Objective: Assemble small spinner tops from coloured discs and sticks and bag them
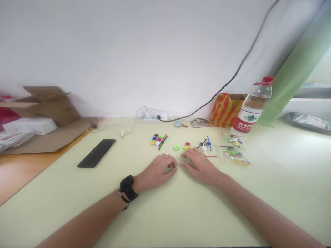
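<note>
My left hand [160,169] rests on the table with its fingers curled and thumb drawn in; I see nothing in it. Close beside it, my right hand [200,165] lies palm down, fingers stretched and thumb apart. A yellow disc [186,148] is near its fingertips, with a red disc [187,143] just behind. Something green shows partly under its fingers; its kind is hidden. A bright green disc [176,147] stands alone beyond the gap between my hands. Past my left hand lie several coloured discs [154,138] and a bundle of thin coloured sticks [162,142].
Arrow-ended pieces with round hubs [204,148] and clear bags of parts [234,151] lie right. A water bottle [249,113], striped bag [223,112] and glasses [200,122] stand behind. A black phone-like slab [96,153], power strip [152,117] and cardboard box [51,106] are left.
</note>
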`<state>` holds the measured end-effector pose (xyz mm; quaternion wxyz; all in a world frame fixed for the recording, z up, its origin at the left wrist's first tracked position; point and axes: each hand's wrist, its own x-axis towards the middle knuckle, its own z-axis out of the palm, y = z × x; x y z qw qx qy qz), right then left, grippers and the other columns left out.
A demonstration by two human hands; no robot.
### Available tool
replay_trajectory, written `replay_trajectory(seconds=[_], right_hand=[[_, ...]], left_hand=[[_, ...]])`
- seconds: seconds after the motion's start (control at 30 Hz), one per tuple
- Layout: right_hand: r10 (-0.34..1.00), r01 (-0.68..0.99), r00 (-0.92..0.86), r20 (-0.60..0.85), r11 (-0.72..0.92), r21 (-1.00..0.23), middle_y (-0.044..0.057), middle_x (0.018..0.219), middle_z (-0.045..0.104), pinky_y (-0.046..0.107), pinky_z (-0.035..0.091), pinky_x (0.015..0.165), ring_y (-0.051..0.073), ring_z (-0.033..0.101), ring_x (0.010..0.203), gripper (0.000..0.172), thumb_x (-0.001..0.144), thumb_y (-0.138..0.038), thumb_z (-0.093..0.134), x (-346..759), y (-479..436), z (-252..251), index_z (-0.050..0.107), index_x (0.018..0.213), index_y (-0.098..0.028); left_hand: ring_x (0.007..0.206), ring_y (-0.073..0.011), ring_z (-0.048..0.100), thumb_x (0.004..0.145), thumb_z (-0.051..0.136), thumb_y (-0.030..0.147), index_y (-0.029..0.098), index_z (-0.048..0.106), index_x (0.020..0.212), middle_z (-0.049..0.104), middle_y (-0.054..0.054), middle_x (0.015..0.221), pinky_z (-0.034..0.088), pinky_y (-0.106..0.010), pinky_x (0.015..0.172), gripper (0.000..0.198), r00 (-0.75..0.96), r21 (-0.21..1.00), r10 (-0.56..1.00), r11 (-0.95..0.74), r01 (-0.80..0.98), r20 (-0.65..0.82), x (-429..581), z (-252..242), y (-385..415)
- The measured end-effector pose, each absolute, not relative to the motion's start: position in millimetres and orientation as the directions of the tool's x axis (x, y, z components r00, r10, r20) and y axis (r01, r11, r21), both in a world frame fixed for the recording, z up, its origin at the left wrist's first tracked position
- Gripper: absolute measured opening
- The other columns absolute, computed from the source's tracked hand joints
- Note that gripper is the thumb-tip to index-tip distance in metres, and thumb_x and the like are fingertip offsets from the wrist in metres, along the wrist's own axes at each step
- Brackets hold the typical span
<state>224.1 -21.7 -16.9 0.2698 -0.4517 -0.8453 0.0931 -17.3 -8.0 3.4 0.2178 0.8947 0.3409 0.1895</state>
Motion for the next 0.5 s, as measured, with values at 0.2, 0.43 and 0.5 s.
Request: replay_trajectory(seconds=[0.2,0.43,0.5], right_hand=[[0.818,0.726,-0.447,0.362,0.568,-0.387,0.009,0.114,0.067,0.045,0.047,0.094,0.027,0.058,0.108,0.019,0.101,-0.030,0.057,224.4,-22.5,-15.9,0.061,0.118,-0.022],[0.815,0.699,-0.438,0.379,0.574,-0.426,0.008,0.115,0.066,0.044,0.047,0.094,0.027,0.058,0.108,0.020,0.101,-0.028,0.056,224.2,-22.5,-16.3,0.059,0.120,-0.023],[0.808,0.689,-0.435,0.398,0.583,-0.430,0.009,0.116,0.066,0.043,0.047,0.094,0.027,0.058,0.108,0.021,0.101,-0.026,0.056,223.9,-23.1,-16.1,0.058,0.121,-0.023]], left_hand=[[0.094,-0.0213,0.057,0.098,0.053,0.024,0.024,0.058,0.098,0.062,-0.002,0.095,0.045,-0.037,0.089,0.006,0.697,0.521,0.694,-0.669,0.530,0.182,-17.5,3.1,-7.9],[0.095,-0.0219,0.056,0.099,0.052,0.025,0.024,0.059,0.098,0.062,-0.002,0.095,0.045,-0.038,0.090,0.006,0.700,0.519,0.693,-0.669,0.533,0.173,-17.4,5.2,-10.0],[0.094,-0.0217,0.056,0.099,0.052,0.024,0.024,0.059,0.098,0.063,-0.002,0.095,0.045,-0.037,0.090,0.006,0.701,0.519,0.690,-0.671,0.529,0.177,-17.4,4.9,-9.7]])
